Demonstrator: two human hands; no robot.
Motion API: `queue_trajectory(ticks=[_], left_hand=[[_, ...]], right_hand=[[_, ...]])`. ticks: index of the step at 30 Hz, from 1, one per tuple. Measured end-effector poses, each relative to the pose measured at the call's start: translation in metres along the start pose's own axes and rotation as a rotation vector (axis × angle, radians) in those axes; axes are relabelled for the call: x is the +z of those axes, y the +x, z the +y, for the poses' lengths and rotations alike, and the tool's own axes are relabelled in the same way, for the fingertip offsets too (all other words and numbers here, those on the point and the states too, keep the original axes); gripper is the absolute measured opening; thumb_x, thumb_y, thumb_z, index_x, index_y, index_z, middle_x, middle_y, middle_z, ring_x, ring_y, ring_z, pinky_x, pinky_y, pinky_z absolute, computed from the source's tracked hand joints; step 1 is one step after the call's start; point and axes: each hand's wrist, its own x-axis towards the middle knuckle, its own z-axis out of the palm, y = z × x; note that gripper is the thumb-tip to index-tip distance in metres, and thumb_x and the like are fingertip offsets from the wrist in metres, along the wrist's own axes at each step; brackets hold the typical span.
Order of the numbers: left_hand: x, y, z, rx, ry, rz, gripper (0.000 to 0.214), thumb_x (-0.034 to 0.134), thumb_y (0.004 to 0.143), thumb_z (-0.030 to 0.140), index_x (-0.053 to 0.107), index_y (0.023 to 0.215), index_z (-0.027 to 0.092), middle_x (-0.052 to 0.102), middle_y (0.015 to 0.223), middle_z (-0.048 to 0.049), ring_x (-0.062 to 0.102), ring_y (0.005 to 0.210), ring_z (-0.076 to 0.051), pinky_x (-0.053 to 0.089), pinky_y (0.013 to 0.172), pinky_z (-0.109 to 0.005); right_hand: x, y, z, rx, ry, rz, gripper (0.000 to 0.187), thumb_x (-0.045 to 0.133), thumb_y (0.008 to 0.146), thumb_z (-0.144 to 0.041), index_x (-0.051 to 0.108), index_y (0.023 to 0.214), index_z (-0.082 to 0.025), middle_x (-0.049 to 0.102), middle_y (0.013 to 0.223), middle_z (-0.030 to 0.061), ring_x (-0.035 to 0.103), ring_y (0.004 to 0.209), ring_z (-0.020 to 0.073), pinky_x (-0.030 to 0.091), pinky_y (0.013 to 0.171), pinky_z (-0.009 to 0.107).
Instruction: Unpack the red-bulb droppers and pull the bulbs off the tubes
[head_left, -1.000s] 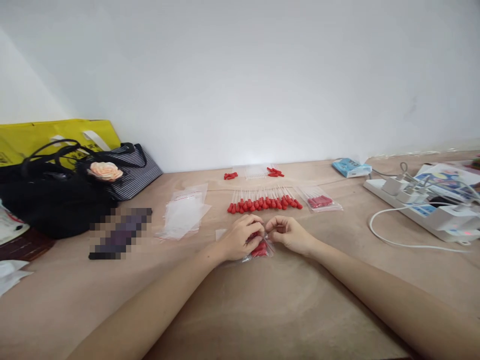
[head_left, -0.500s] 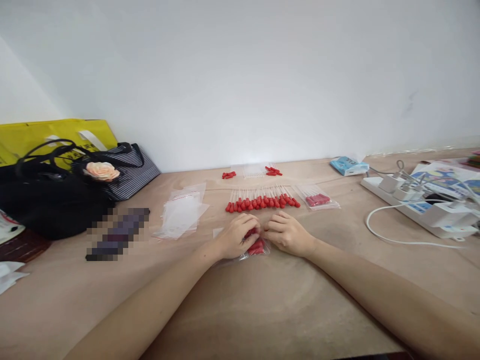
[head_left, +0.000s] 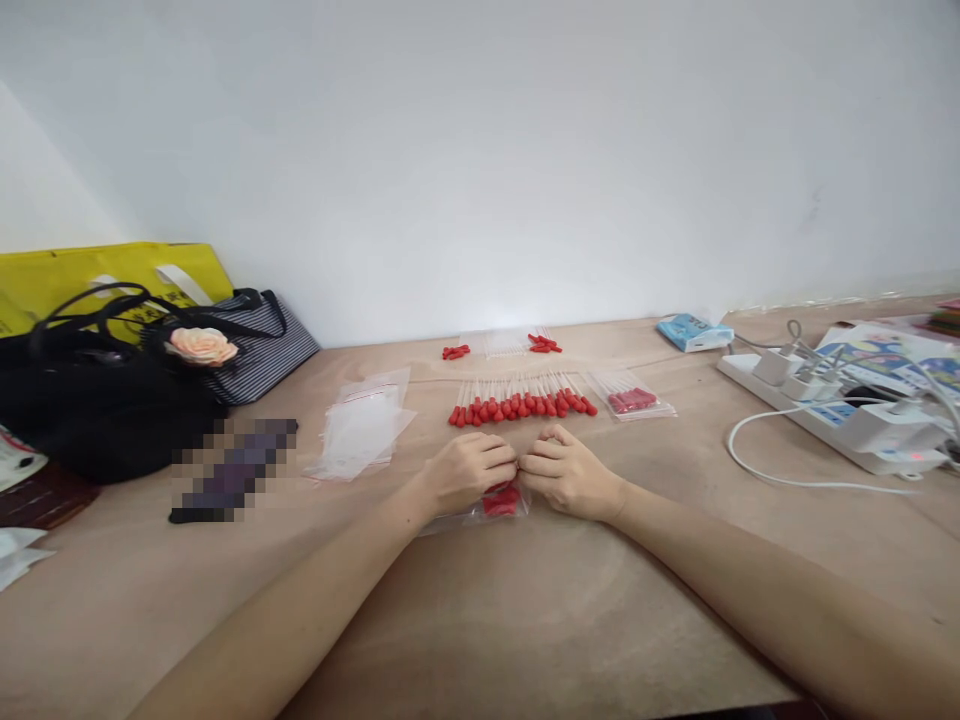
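Close together at the middle of the table, my left hand (head_left: 469, 472) and my right hand (head_left: 568, 476) are both closed, fingertips almost meeting. Between and below them lies a clear plastic bag (head_left: 517, 510) with red rubber bulbs (head_left: 499, 502) in it; my fingers pinch its edges, and part of it is hidden under the left hand. Just beyond the hands, a row of droppers (head_left: 517, 402) with red bulbs and thin pale tubes is laid out, bulbs toward me. Right of the row, a zip bag (head_left: 634, 398) holds several more droppers.
Flat clear bags (head_left: 364, 425) are stacked at left, near a dark pixelated object (head_left: 236, 470). Against the wall lie loose red bulbs (head_left: 545, 344) and pale tubes (head_left: 506, 345). Handbags (head_left: 97, 400) stand far left; a power strip (head_left: 810, 410) with cables and a blue packet (head_left: 694, 332) are at right.
The left fingers have closed further over the bag, covering more of the red bulbs. My right hand has come slightly left, toward the left one. The view has shifted slightly.
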Motion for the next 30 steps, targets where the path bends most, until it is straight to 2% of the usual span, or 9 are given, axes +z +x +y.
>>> queue_trajectory(ticks=[4, 7, 11, 14, 18, 21, 23, 25, 30], left_hand=[[-0.003, 0.003, -0.001, 0.039, -0.021, -0.042, 0.023, 0.037, 0.085, 0.012, 0.054, 0.070, 0.015, 0.063, 0.083, -0.0035, 0.057, 0.086, -0.014, 0.046, 0.077, -0.027], [-0.007, 0.000, -0.005, 0.014, -0.041, -0.069, 0.026, 0.034, 0.086, 0.012, 0.054, 0.071, 0.015, 0.063, 0.080, -0.0026, 0.058, 0.081, -0.013, 0.047, 0.073, -0.025], [-0.011, -0.010, -0.016, -0.061, -0.049, -0.002, 0.028, 0.028, 0.087, 0.010, 0.056, 0.087, 0.015, 0.064, 0.095, -0.0057, 0.059, 0.088, -0.013, 0.047, 0.074, -0.025], [-0.016, -0.012, -0.017, -0.185, -0.135, 0.021, 0.028, 0.027, 0.087, 0.012, 0.054, 0.094, 0.016, 0.060, 0.107, -0.0065, 0.057, 0.096, -0.013, 0.046, 0.080, -0.025], [-0.030, -0.010, 0.002, -0.506, -0.325, -0.098, 0.024, 0.037, 0.086, 0.030, 0.050, 0.104, 0.020, 0.058, 0.109, -0.0041, 0.054, 0.100, -0.016, 0.043, 0.086, -0.030], [-0.040, -0.019, 0.020, -0.688, -0.440, -0.218, 0.047, 0.047, 0.078, 0.045, 0.040, 0.118, 0.021, 0.049, 0.121, -0.0075, 0.044, 0.112, -0.023, 0.038, 0.092, -0.037], [-0.041, -0.029, 0.027, -0.751, -0.524, -0.279, 0.064, 0.051, 0.073, 0.050, 0.030, 0.126, 0.021, 0.040, 0.130, -0.0095, 0.038, 0.118, -0.025, 0.036, 0.094, -0.039], [-0.039, -0.038, 0.030, -0.790, -0.592, -0.309, 0.071, 0.052, 0.072, 0.050, 0.023, 0.130, 0.021, 0.035, 0.133, -0.0094, 0.037, 0.119, -0.025, 0.035, 0.095, -0.039], [-0.029, -0.036, 0.025, -0.770, -0.660, -0.246, 0.059, 0.052, 0.075, 0.043, 0.029, 0.125, 0.023, 0.043, 0.128, -0.0058, 0.041, 0.115, -0.022, 0.035, 0.095, -0.037]], right_hand=[[0.000, 0.001, 0.001, -0.024, 0.017, -0.067, 0.031, 0.029, 0.087, -0.010, 0.051, 0.066, -0.016, 0.050, 0.063, -0.0008, 0.039, 0.067, 0.0112, 0.029, 0.074, 0.028], [0.001, 0.000, 0.004, -0.007, 0.048, -0.147, 0.029, 0.031, 0.086, -0.011, 0.053, 0.068, -0.016, 0.053, 0.068, 0.0004, 0.040, 0.070, 0.0118, 0.029, 0.073, 0.028], [-0.002, -0.002, 0.007, 0.051, 0.119, -0.226, 0.024, 0.035, 0.084, -0.012, 0.056, 0.072, -0.017, 0.058, 0.077, 0.0026, 0.043, 0.078, 0.0133, 0.029, 0.075, 0.030], [-0.009, -0.003, 0.008, 0.114, 0.208, -0.255, 0.019, 0.040, 0.082, -0.015, 0.058, 0.075, -0.017, 0.061, 0.083, 0.0037, 0.045, 0.083, 0.0148, 0.030, 0.077, 0.031], [-0.014, -0.006, 0.011, 0.247, 0.408, -0.313, 0.014, 0.047, 0.076, -0.016, 0.060, 0.080, -0.018, 0.062, 0.083, 0.0034, 0.048, 0.082, 0.0163, 0.032, 0.077, 0.032], [-0.012, -0.007, 0.012, 0.405, 0.568, -0.272, 0.022, 0.042, 0.077, -0.011, 0.059, 0.089, -0.018, 0.063, 0.085, 0.0025, 0.050, 0.080, 0.0143, 0.035, 0.077, 0.030], [-0.008, -0.006, 0.010, 0.480, 0.635, -0.240, 0.023, 0.042, 0.078, -0.012, 0.059, 0.092, -0.018, 0.063, 0.084, 0.0024, 0.052, 0.078, 0.0134, 0.037, 0.075, 0.028], [-0.004, -0.003, 0.008, 0.541, 0.656, -0.238, 0.019, 0.047, 0.078, -0.017, 0.060, 0.090, -0.018, 0.063, 0.082, 0.0029, 0.052, 0.076, 0.0133, 0.038, 0.072, 0.026], [0.002, 0.003, 0.004, 0.664, 0.625, -0.300, 0.020, 0.055, 0.077, -0.031, 0.060, 0.091, -0.018, 0.061, 0.075, 0.0020, 0.050, 0.072, 0.0140, 0.036, 0.069, 0.027]])
